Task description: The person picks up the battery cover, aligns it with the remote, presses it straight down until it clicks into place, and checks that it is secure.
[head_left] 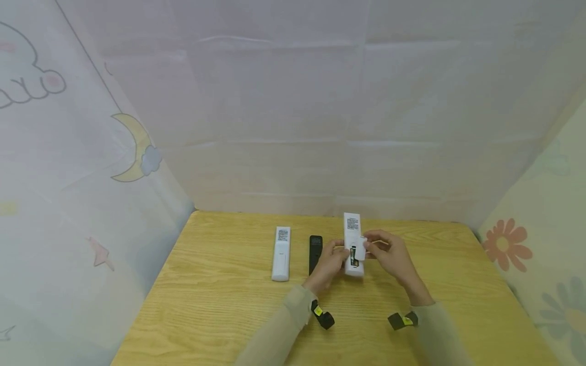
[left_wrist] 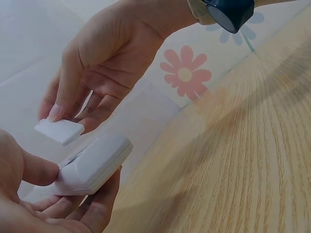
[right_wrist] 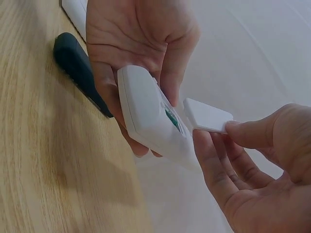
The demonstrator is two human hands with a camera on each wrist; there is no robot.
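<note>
My left hand (head_left: 330,262) grips a white remote control (head_left: 352,223) above the table, its back facing up. The battery compartment of that remote is uncovered, and batteries (head_left: 354,258) show inside it in the head view. Between thumb and fingers, my right hand (head_left: 388,252) pinches the white battery cover (head_left: 360,249). In the right wrist view the cover (right_wrist: 208,115) is apart from the remote (right_wrist: 146,107), close beside the compartment. From the left wrist view, the cover (left_wrist: 59,130) hangs just over the remote (left_wrist: 95,165), with the left thumb against the remote's side.
A second white remote (head_left: 281,254) lies back up on the wooden table (head_left: 220,305), its cover on. Between it and my left hand lies a black remote (head_left: 315,249), partly hidden by that hand. A pale cloth wall (head_left: 284,152) rises behind the table's far edge.
</note>
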